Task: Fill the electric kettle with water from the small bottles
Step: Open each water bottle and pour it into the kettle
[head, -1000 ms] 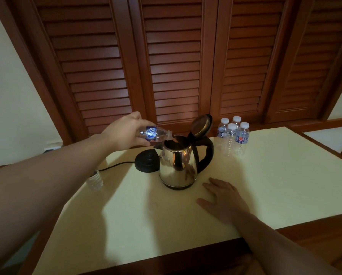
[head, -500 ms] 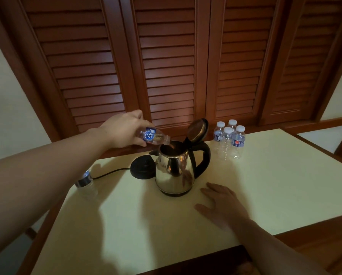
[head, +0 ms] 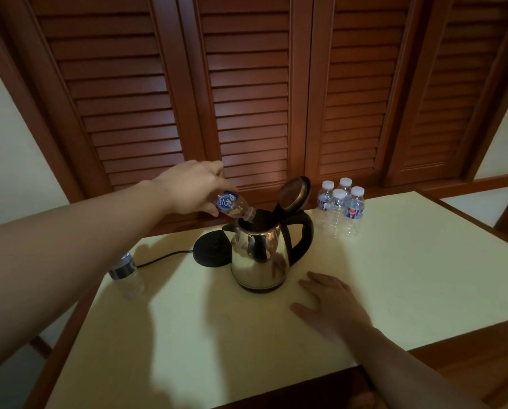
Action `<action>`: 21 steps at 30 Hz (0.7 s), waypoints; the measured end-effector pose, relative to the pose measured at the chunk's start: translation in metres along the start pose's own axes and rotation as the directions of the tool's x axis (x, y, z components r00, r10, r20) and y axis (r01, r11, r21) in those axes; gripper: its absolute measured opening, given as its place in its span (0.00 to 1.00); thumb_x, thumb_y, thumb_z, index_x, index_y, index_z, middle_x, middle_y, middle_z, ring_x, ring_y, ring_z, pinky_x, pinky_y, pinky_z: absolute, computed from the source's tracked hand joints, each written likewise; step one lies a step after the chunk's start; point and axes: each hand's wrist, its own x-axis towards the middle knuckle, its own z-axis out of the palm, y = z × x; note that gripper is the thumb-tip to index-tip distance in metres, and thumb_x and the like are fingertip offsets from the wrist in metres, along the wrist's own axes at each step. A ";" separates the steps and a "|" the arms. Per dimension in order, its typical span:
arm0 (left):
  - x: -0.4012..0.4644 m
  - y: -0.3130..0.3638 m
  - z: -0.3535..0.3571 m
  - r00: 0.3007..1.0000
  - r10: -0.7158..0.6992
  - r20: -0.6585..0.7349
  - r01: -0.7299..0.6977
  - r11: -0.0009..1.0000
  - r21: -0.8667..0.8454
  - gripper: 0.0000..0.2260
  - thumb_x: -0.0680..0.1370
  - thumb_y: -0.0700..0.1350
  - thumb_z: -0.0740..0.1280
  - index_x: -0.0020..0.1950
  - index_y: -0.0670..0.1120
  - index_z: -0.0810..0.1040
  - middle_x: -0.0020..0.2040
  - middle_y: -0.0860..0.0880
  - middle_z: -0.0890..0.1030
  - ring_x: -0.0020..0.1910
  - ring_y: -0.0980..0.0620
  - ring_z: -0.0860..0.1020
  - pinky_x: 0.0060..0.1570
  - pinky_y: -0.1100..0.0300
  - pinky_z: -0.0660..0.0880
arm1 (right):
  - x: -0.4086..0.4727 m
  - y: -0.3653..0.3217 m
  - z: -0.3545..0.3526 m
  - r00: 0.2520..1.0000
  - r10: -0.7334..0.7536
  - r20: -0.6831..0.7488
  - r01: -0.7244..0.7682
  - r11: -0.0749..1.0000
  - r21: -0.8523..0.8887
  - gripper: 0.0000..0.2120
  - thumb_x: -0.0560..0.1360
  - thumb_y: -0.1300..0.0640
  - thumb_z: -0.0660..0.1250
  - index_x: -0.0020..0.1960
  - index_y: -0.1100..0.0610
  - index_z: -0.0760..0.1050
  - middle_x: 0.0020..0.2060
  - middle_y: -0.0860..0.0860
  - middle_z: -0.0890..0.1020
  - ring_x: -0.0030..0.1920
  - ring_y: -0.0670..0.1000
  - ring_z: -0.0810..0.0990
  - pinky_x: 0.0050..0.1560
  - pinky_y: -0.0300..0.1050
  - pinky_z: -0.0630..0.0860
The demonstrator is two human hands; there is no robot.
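A steel electric kettle (head: 260,255) with a black handle stands mid-table, its lid (head: 293,193) flipped up. My left hand (head: 195,187) grips a small blue-labelled water bottle (head: 233,205), tipped neck-down with its mouth over the kettle's opening. My right hand (head: 332,302) lies flat on the table, palm down, just right of and in front of the kettle, holding nothing. Several capped small bottles (head: 340,208) stand in a cluster behind the kettle on the right.
The black kettle base (head: 211,250) with its cord sits left of the kettle on the pale table (head: 423,261). One uncapped bottle (head: 126,274) stands near the table's left edge, partly behind my forearm. Brown louvred doors (head: 252,98) rise behind the table.
The bottle in my left hand has tilted steeper, its mouth lower into the kettle opening. The view has tilted up slightly. My right hand stays flat on the table.
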 end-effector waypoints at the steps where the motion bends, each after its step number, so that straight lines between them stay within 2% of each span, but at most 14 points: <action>1: 0.001 0.001 -0.001 1.000 0.010 0.000 -0.010 1.000 0.018 0.31 0.73 0.57 0.76 0.75 0.57 0.72 0.55 0.51 0.72 0.54 0.50 0.74 0.47 0.56 0.68 | 0.000 0.000 -0.001 1.000 0.000 -0.003 0.000 1.000 0.002 0.36 0.76 0.26 0.58 0.80 0.39 0.63 0.81 0.40 0.59 0.81 0.45 0.54 0.79 0.44 0.46; 6: 0.009 0.006 -0.007 0.998 0.055 0.008 -0.055 0.996 0.073 0.31 0.72 0.58 0.77 0.74 0.58 0.73 0.57 0.50 0.74 0.55 0.48 0.75 0.53 0.51 0.74 | -0.001 0.001 0.001 1.000 0.005 -0.013 -0.005 1.000 0.019 0.36 0.75 0.26 0.58 0.79 0.39 0.64 0.81 0.40 0.60 0.80 0.45 0.55 0.78 0.44 0.48; 13: 0.018 0.009 -0.017 0.992 0.126 0.000 -0.124 0.983 0.136 0.31 0.72 0.54 0.78 0.74 0.57 0.74 0.57 0.51 0.73 0.57 0.49 0.73 0.56 0.53 0.70 | -0.001 0.001 0.000 1.000 0.003 -0.012 -0.003 1.000 0.021 0.37 0.74 0.25 0.56 0.79 0.39 0.64 0.81 0.39 0.60 0.80 0.46 0.55 0.78 0.45 0.49; 18: 0.015 0.011 -0.008 0.998 0.058 0.005 -0.058 0.996 0.066 0.31 0.72 0.56 0.77 0.74 0.58 0.73 0.59 0.51 0.74 0.58 0.48 0.73 0.56 0.53 0.72 | 0.001 0.003 0.003 1.000 -0.009 -0.010 0.009 1.000 0.003 0.38 0.74 0.24 0.55 0.79 0.39 0.63 0.81 0.40 0.60 0.80 0.46 0.55 0.78 0.45 0.48; 21: 0.010 0.010 0.004 1.000 -0.016 -0.001 0.016 1.000 -0.023 0.31 0.72 0.58 0.77 0.73 0.56 0.74 0.56 0.51 0.74 0.56 0.49 0.72 0.55 0.51 0.74 | 0.001 0.002 0.002 1.000 -0.010 -0.012 0.010 1.000 -0.003 0.37 0.75 0.25 0.56 0.79 0.39 0.63 0.81 0.41 0.60 0.80 0.46 0.55 0.78 0.44 0.48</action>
